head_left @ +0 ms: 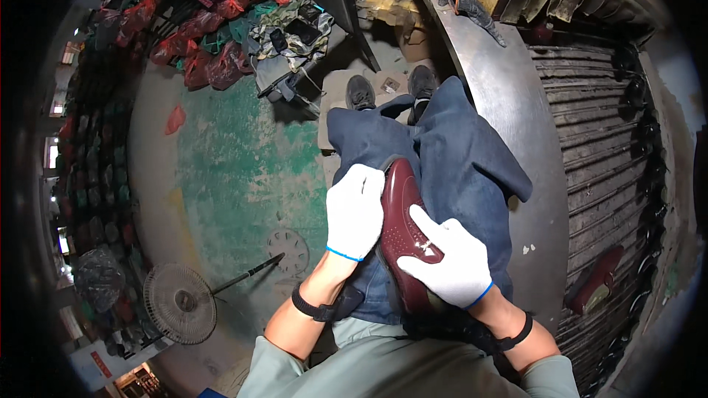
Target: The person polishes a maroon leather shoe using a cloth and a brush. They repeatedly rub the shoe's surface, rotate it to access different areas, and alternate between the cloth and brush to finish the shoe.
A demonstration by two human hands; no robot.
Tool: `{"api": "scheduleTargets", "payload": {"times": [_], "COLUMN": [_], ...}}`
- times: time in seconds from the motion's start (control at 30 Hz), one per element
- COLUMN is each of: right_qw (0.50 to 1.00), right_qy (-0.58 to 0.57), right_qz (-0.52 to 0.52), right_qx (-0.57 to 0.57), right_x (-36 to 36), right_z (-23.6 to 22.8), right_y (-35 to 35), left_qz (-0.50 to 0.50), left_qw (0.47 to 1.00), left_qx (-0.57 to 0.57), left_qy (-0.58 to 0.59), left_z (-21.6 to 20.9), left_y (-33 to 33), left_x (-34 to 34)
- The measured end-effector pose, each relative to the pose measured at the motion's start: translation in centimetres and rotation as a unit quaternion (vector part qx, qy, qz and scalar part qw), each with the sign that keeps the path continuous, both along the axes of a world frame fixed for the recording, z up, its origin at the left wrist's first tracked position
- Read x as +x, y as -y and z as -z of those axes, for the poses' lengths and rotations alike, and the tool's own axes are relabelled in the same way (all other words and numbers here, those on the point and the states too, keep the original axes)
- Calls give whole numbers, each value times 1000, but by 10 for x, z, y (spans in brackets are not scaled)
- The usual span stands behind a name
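Observation:
A glossy dark red leather shoe (402, 210) lies on my lap over a dark blue cloth (457, 155), toe pointing away from me. My left hand (355, 211), in a white glove, grips the shoe's left side near the toe. My right hand (448, 256), also in a white glove, rests on the shoe's upper near the heel with the index finger stretched along it. Both wrists wear black bands. My feet in dark shoes (361, 92) rest on a piece of cardboard.
A grey metal bench (509, 96) runs along my right, with dark gloves (464, 0) on it and racks of shoes (634, 199) beyond. On the green floor lie a fan grille (179, 303) and red plastic bags (214, 59) at the back left.

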State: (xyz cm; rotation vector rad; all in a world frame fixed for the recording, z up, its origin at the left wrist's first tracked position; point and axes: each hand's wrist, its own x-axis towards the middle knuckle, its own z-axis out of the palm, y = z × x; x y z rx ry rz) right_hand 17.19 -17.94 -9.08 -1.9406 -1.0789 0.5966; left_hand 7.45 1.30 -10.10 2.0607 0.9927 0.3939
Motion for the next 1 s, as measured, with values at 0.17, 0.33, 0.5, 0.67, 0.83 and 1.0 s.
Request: {"api": "scheduleTargets", "payload": {"times": [0.17,0.33,0.5,0.67,0.83,1.0], "right_qw": [997,999,980,905,881,880], "right_qy": [43,-10,-195,-417,-462,-464], "right_qz": [16,13,23,74,96,97], "right_qx": [-63,-36,0,39,42,35], "right_x": [-9,2,27,38,39,40], "right_z": [-15,-4,15,16,26,28], "right_y": [-6,-1,9,7,4,1], "left_qz": [66,126,-45,-16,72,45], "left_qw": [983,980,949,960,976,966], "left_qx": [170,147,-259,-277,-198,-243], "left_qy": [-25,-35,173,28,49,81], "left_z": [-15,-30,-41,-39,-32,-28], "left_y": [10,-7,-17,24,68,80], "left_x": [6,-1,-8,-26,-50,-51]}}
